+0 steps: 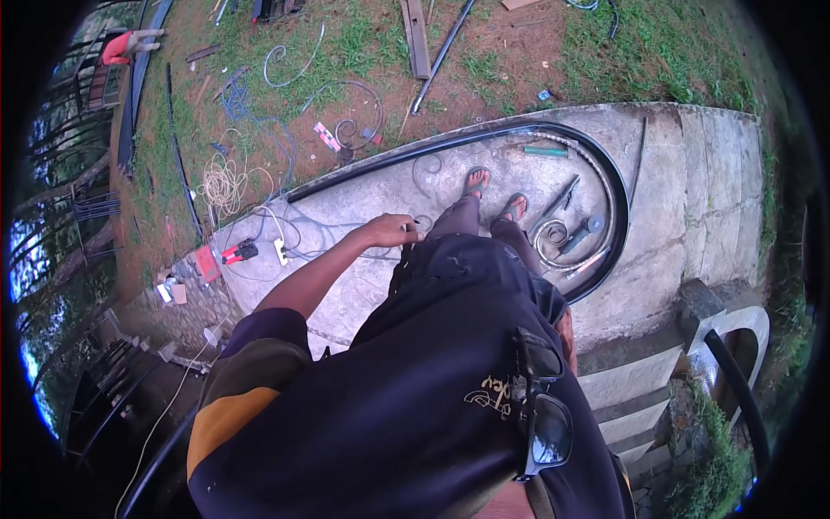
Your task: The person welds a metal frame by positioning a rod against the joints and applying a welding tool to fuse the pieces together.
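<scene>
Concrete (666,233) bears a curved black bar (620,203); careless steps could trip the sandalled feet (476,179). Left hand (386,232) half-curled, contents unclear; right hand (565,333) mostly hidden, cannot tell.

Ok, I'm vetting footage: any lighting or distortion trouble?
Head view: fisheye warping toward a black rim; white-blue glare between the trees at far left; detail lost in the dark shirt; soft light, no hard shadows on the concrete slab.

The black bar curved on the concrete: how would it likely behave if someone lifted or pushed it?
The black bar is probably stiff, as its straight run and wide bend look smooth and even. Lifted by the bend, it may dip toward that long straight run. Being hooked, it seems unlikely to roll.
</scene>
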The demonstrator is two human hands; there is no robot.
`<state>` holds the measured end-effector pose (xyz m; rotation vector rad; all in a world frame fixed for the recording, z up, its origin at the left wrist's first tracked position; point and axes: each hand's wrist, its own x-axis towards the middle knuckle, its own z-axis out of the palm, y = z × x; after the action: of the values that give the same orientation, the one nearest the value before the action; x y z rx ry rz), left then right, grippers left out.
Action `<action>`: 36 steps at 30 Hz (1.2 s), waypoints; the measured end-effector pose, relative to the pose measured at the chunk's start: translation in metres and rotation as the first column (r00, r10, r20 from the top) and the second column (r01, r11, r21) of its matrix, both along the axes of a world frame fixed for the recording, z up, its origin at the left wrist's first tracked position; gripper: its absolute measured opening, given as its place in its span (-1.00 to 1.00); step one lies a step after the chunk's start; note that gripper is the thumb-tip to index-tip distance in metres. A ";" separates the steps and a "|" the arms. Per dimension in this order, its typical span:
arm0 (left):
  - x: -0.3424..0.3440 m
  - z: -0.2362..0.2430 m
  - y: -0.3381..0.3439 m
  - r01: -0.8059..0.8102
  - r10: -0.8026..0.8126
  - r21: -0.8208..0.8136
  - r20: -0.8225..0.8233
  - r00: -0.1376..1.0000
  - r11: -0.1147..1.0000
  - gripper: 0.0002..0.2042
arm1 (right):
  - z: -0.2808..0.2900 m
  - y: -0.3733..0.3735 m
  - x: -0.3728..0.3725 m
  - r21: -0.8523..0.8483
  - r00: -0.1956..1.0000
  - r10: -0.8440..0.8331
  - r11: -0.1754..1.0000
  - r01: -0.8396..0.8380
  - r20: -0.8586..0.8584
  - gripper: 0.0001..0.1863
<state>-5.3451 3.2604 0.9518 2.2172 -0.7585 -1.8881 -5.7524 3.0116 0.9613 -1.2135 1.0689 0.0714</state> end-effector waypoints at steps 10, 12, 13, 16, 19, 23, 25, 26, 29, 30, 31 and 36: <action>-0.022 0.015 0.046 -0.679 0.739 0.295 -0.315 0.596 0.673 -0.55 | 0.082 0.003 0.074 0.168 0.940 -0.156 0.962 0.214 -0.304 -0.52; -0.033 0.003 0.057 -0.835 0.808 0.055 -0.293 0.512 0.548 -0.66 | 0.075 -0.011 0.074 0.134 0.946 -0.060 0.985 0.108 -0.320 -0.52; -0.027 0.019 0.042 -0.908 0.883 0.057 -0.267 0.386 0.414 -0.72 | 0.070 -0.020 0.073 0.103 0.944 -0.010 0.994 0.047 -0.330 -0.52; -0.010 0.053 0.030 -0.951 0.861 -0.057 -0.411 0.300 0.304 -0.74 | 0.062 -0.041 0.103 -0.049 0.927 0.203 0.972 -0.230 -0.316 -0.59; 0.002 0.099 0.007 -0.881 0.769 -0.170 -0.435 0.469 0.441 -0.80 | 0.079 -0.044 0.176 -0.327 0.877 0.443 0.814 -0.480 -0.187 -0.59; 0.000 0.137 -0.018 -0.655 0.535 -0.401 -0.379 0.755 0.640 -0.79 | 0.138 -0.017 0.282 -0.636 0.576 0.810 0.388 -0.667 -0.111 -0.29; 0.001 0.156 -0.026 -0.540 0.433 -0.466 -0.324 0.841 0.700 -0.78 | 0.154 -0.005 0.304 -0.673 0.412 0.910 0.270 -0.689 -0.056 -0.37; 0.000 0.163 -0.030 -0.455 0.356 -0.525 -0.284 0.890 0.719 -0.78 | 0.159 -0.001 0.308 -0.692 0.343 0.938 0.219 -0.688 -0.044 -0.45; 0.000 0.179 -0.037 -0.358 0.254 -0.529 -0.262 0.931 0.769 -0.77 | 0.147 -0.010 0.294 -0.602 0.206 0.977 0.202 -0.773 0.064 -0.69; -0.002 0.179 -0.037 -0.349 0.246 -0.518 -0.259 0.934 0.781 -0.78 | 0.149 -0.015 0.286 -0.604 0.218 0.974 0.210 -0.769 0.060 -0.69; -0.002 0.179 -0.035 -0.342 0.243 -0.506 -0.252 0.937 0.792 -0.78 | 0.158 -0.017 0.279 -0.481 0.291 0.956 0.275 -0.833 0.045 -0.76; -0.009 0.172 -0.032 -0.281 0.231 -0.471 -0.163 0.959 0.836 -0.79 | 0.180 -0.040 0.243 -0.189 0.451 0.891 0.452 -0.872 0.048 -0.80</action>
<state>-5.3536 3.2285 1.1235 1.7889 -0.7723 -1.4621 -5.5098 2.9719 1.1413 -1.7831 0.1832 0.7398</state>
